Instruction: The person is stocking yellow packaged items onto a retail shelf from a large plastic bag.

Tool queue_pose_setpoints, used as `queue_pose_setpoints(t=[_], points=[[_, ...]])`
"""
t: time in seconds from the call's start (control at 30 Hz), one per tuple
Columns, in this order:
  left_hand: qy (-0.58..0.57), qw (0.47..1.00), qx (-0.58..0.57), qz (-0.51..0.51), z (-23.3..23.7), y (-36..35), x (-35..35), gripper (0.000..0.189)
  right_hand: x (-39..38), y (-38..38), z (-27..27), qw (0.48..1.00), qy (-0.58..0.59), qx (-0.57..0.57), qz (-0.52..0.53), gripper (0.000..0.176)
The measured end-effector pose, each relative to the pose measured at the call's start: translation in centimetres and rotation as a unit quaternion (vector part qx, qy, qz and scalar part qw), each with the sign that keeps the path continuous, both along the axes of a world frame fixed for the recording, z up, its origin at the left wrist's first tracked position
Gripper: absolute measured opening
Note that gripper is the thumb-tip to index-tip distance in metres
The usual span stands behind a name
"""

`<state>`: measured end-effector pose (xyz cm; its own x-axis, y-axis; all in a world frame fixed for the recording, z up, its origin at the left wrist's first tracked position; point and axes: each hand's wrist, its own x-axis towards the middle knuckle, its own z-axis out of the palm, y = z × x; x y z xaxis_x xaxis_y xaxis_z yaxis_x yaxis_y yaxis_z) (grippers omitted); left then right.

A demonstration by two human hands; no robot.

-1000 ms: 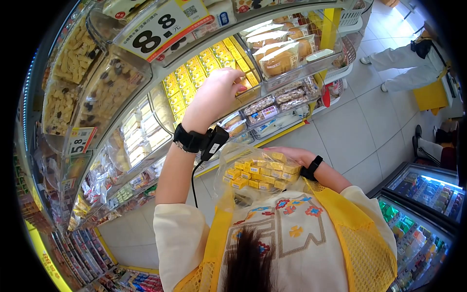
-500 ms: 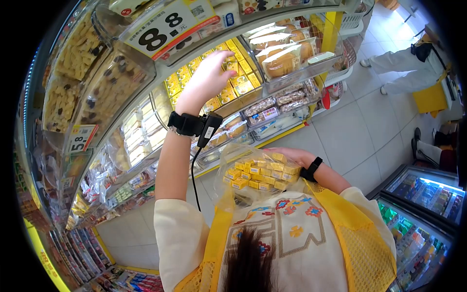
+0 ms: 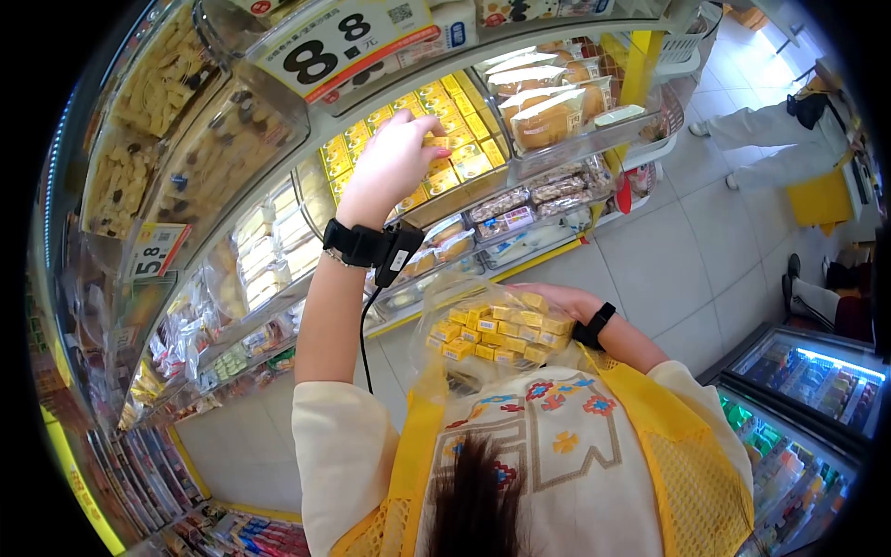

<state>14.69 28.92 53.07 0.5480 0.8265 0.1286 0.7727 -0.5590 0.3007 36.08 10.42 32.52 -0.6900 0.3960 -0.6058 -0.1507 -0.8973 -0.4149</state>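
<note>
Plastic bag (image 3: pixel 464 302) was clutched by right hand (image 3: pixel 557 299); left hand (image 3: pixel 390 172) fingers pinched a yellow packet (image 3: pixel 434 142); a weak pinch risked dropping it.

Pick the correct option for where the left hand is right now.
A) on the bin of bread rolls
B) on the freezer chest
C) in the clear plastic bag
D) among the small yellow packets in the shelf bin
D: the left hand reaches up to the shelf with its fingertips among the small yellow packets, while the right hand holds the clear plastic bag against the chest.
</note>
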Motion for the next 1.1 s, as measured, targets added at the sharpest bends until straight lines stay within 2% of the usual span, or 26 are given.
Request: queue_pose_setpoints(t=[0.17, 0.23, 0.27, 0.33, 0.47, 0.53, 0.57, 0.63, 0.73, 0.77, 0.8, 0.87, 1.0, 1.1], points=[[-0.019, 0.999, 0.05, 0.002, -1.1, 0.4, -2.0, 0.021, 0.1, 0.2, 0.4, 1.0, -0.007, -0.02, 0.017, 0.049], [0.045, 0.991, 0.122, 0.017, -1.0, 0.3, -2.5, 0.023, 0.1, 0.3, 0.9, 1.0, -0.008, -0.017, 0.021, 0.049], [0.043, 0.991, 0.122, 0.022, -0.9, 0.3, -2.7, 0.023, 0.1, 0.2, 1.2, 1.0, -0.005, -0.014, 0.017, 0.049], [-0.019, 1.0, -0.009, -0.007, -0.2, 0.2, -2.7, 0.025, 0.0, 0.3, 2.3, 0.999, -0.019, 0.005, 0.029, 0.05], [-0.052, 0.998, 0.039, -0.026, -0.4, -0.1, -2.3, 0.026, -0.2, 0.5, 1.6, 0.999, -0.004, 0.024, 0.026, 0.049], [-0.086, 0.993, -0.081, -0.009, 0.4, -0.5, -2.0, 0.025, -0.2, 0.5, 1.6, 0.999, -0.001, 0.02, 0.026, 0.049], [-0.087, 0.993, -0.081, -0.007, 0.3, -0.4, -2.3, 0.025, -0.3, 0.5, 1.7, 1.0, 0.003, 0.015, 0.024, 0.048], [-0.07, 0.997, 0.026, -0.011, 0.3, -0.1, -3.4, 0.026, -0.3, 0.5, 1.4, 1.0, -0.002, 0.009, 0.02, 0.048], [-0.061, 0.997, 0.027, 0.05, 1.4, -1.0, -5.9, 0.027, -0.1, 0.6, 2.2, 1.0, -0.011, -0.007, 0.022, 0.047], [-0.011, 0.998, 0.016, 0.062, 2.0, -1.4, -6.5, 0.028, -0.1, 0.6, 2.8, 1.0, -0.015, -0.016, 0.023, 0.046], [-0.013, 0.997, 0.015, 0.07, 1.9, -1.6, -7.0, 0.028, -0.2, 0.7, 3.6, 0.999, -0.016, -0.016, 0.031, 0.046], [0.062, 0.992, -0.077, 0.077, 2.0, -1.7, -7.8, 0.028, -0.6, 0.8, 4.9, 0.998, -0.063, -0.022, 0.006, 0.046], [0.111, 0.992, 0.009, 0.065, 2.4, -3.0, -7.8, 0.021, -0.6, 1.1, 4.4, 0.995, -0.098, -0.012, 0.006, 0.044], [0.114, 0.99, 0.015, 0.077, 1.8, -3.0, -8.1, 0.018, -0.2, 1.4, 2.6, 0.994, -0.098, -0.022, 0.037, 0.044]])
